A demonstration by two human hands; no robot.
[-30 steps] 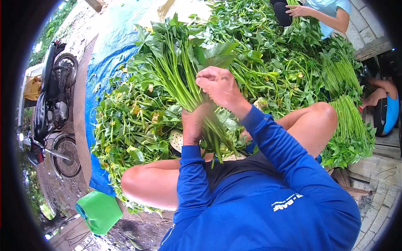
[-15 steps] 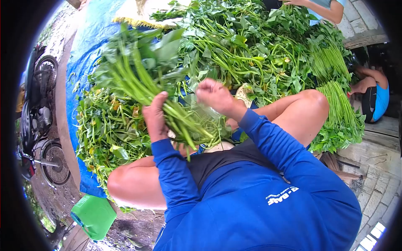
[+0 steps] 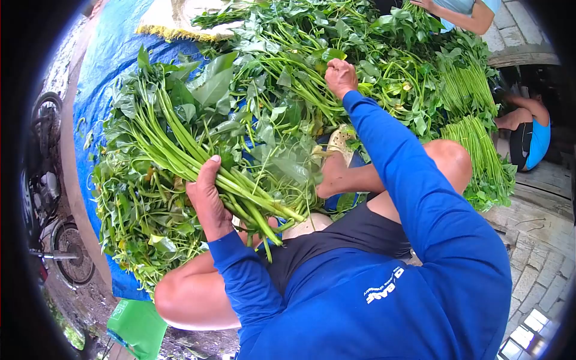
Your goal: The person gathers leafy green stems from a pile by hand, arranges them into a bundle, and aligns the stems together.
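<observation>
My left hand (image 3: 209, 201) is wrapped round a thick bunch of water spinach (image 3: 174, 135), its thumb lying over the green stems. The leaves point up and left, and the stem ends hang over my lap. Out to the upper right, my right hand (image 3: 341, 78) is at the big pile of loose water spinach (image 3: 300, 75). Its fingers are curled in, and what they grip, if anything, is hidden. More loose stems and leaves (image 3: 147, 204), some yellowed, lie to the left of my left hand.
Bundled water spinach (image 3: 474, 150) is stacked at the right. A blue tarp (image 3: 90, 132) lies underneath. A green container (image 3: 137, 329) stands at lower left, with a motorcycle (image 3: 48, 186) beyond. One person (image 3: 465, 15) sits at the top, another (image 3: 537, 132) at far right.
My right hand has moved from near the bunch up to the pile. My left hand, keeping its hold on the water spinach, has shifted slightly left and down.
</observation>
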